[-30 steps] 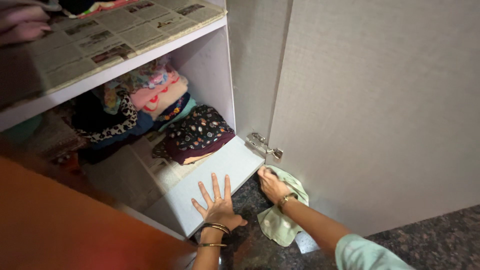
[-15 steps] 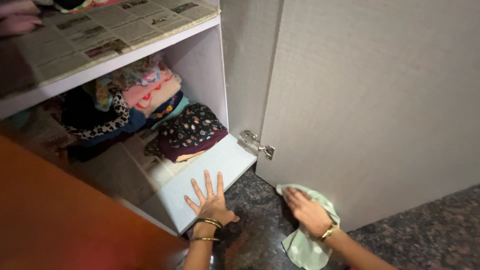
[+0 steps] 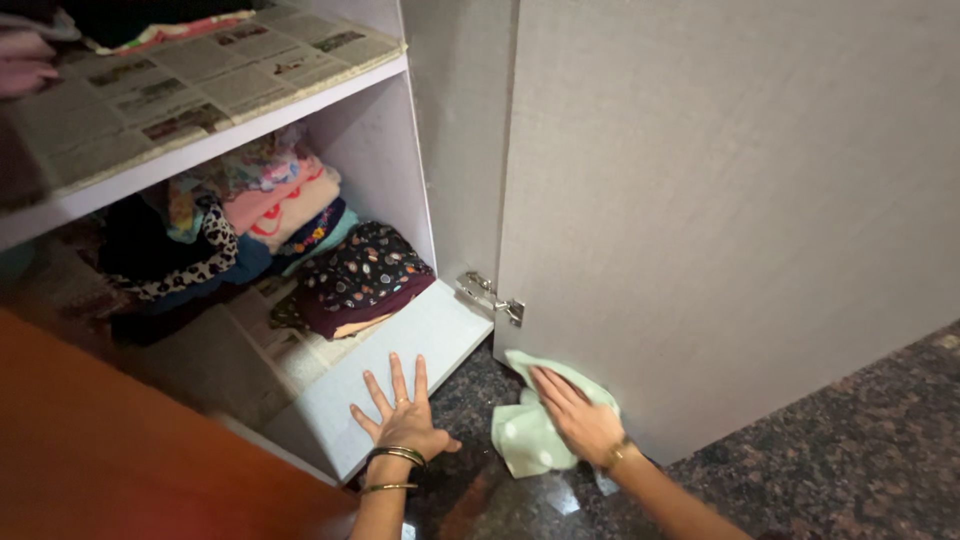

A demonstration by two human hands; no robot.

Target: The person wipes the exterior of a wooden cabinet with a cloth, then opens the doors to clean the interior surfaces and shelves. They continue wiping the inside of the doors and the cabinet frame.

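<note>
Pale green soft cleaning cloth [image 3: 530,430]: pressed against the lower edge of the open light grey cabinet door [image 3: 720,200], under the right hand [image 3: 578,418], whose fingers lie flat over it. Left hand [image 3: 403,420]: fingers spread wide, palm flat on the white bottom shelf [image 3: 400,350], holding nothing. Beyond the left hand: folded dark patterned clothes [image 3: 355,280]. Above: newspaper-lined upper shelf [image 3: 190,90]. Between the hands and beneath: dark speckled stone floor [image 3: 830,450]. Near the cloth: metal hinge [image 3: 492,297].

Folded clothes [image 3: 350,280], newspaper liner [image 3: 190,85], hinge [image 3: 492,298].
</note>
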